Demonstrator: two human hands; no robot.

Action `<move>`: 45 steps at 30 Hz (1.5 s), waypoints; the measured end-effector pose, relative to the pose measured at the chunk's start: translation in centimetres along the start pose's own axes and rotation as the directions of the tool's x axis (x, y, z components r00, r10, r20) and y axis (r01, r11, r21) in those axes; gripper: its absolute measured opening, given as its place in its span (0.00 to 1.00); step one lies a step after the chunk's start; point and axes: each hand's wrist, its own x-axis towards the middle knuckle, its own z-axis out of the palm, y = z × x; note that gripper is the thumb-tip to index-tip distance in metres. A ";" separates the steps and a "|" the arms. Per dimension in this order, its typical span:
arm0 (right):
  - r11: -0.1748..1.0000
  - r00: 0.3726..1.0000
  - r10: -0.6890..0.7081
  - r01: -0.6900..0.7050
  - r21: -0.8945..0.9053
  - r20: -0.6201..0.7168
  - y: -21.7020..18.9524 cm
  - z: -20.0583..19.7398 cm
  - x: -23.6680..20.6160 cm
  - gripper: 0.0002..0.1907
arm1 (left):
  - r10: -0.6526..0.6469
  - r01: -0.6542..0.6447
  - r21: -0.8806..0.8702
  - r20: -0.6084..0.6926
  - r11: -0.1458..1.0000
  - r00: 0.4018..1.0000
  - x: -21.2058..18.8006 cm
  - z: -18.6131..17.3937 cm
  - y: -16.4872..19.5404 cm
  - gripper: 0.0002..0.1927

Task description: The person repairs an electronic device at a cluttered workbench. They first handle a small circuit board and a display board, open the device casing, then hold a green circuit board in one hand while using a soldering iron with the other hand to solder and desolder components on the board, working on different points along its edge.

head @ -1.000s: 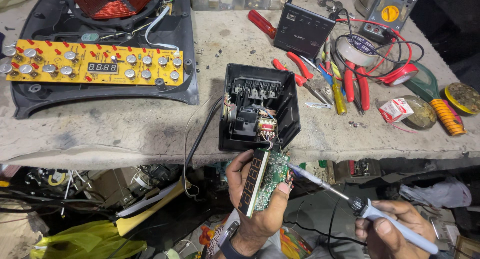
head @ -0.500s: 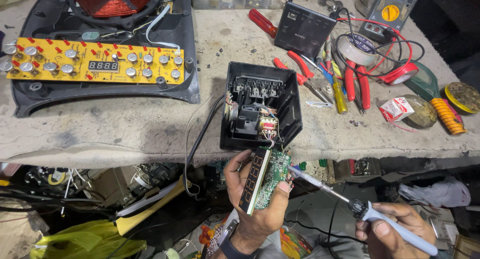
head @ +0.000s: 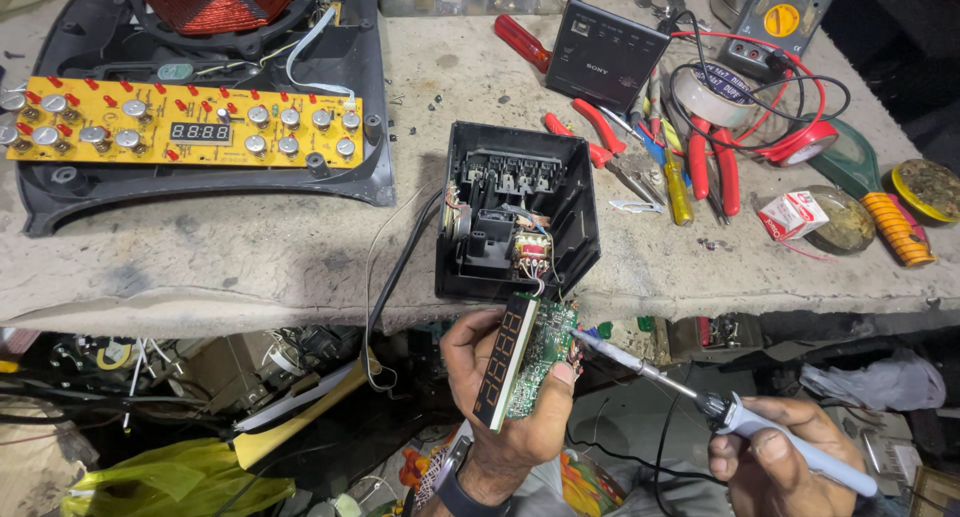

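Gripping circuit board (head: 535,362), left hand (head: 505,417)

**Concrete bench, crowded with parts**

The bench (head: 250,267) is worn grey concrete. An open black case (head: 520,212) sits at its front edge, just above the left hand's fingers (head: 465,342). Up and left of them lies a cooktop shell (head: 200,87) with a yellow control board (head: 180,127). Up and right of the fingers lie a black box (head: 608,55), red pliers (head: 712,157), screwdrivers (head: 676,182), tape (head: 712,95), a multimeter (head: 778,22), and a small carton (head: 793,215).
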 end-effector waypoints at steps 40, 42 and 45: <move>0.996 0.998 0.002 -0.007 -0.084 -0.060 0.5 -1.3 -0.4 0.13 | 0.052 -0.053 -0.020 -0.029 0.998 0.998 0.0 -0.1 -0.6 0.12; 0.997 0.999 -0.002 -0.002 -0.080 -0.051 0.6 -1.4 -0.4 0.13 | 0.016 -0.016 -0.038 0.000 0.999 1.000 0.0 0.0 -0.6 0.12; 0.998 0.999 -0.004 0.002 -0.061 -0.037 0.7 -1.5 -0.5 0.13 | -0.005 0.005 -0.067 0.004 0.998 1.000 0.0 0.0 -0.6 0.12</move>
